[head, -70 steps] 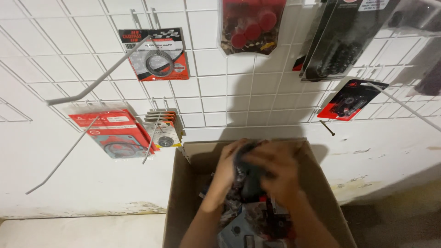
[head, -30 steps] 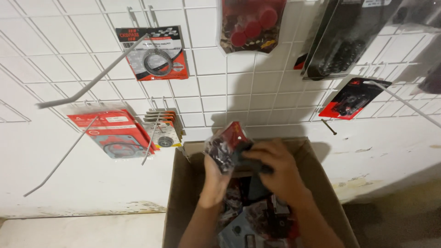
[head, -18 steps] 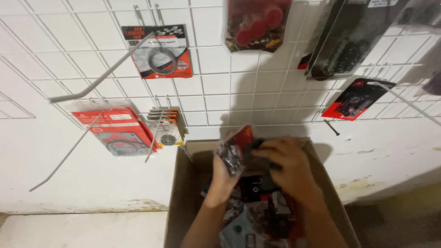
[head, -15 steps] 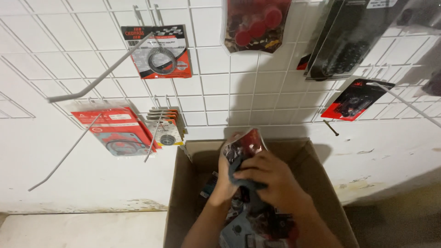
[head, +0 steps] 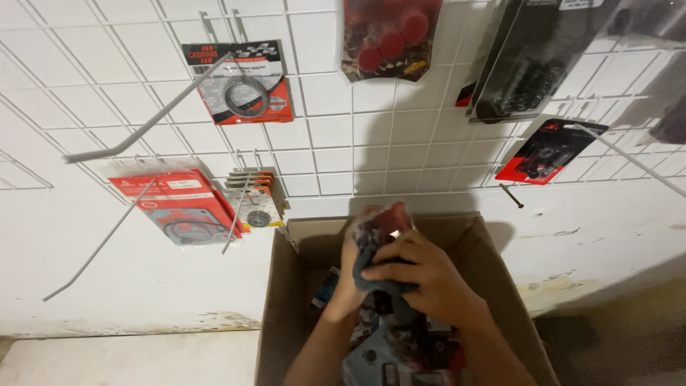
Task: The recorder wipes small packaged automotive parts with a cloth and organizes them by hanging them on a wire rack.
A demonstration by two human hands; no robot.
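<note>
- Head view: a white wire grid wall (head: 321, 136) was hung with several packets already.
- An open cardboard box (head: 493, 264) was seen well stocked with more.
- One red-and-dark packet (head: 382, 225), blurred, was gripped above it by left hand (head: 350, 286) and right hand (head: 429, 275), fingers clenched.

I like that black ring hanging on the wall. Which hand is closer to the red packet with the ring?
Left. The left hand is on the box's left side, below and right of the ring packet. The right hand grips a packet farther right.
</note>
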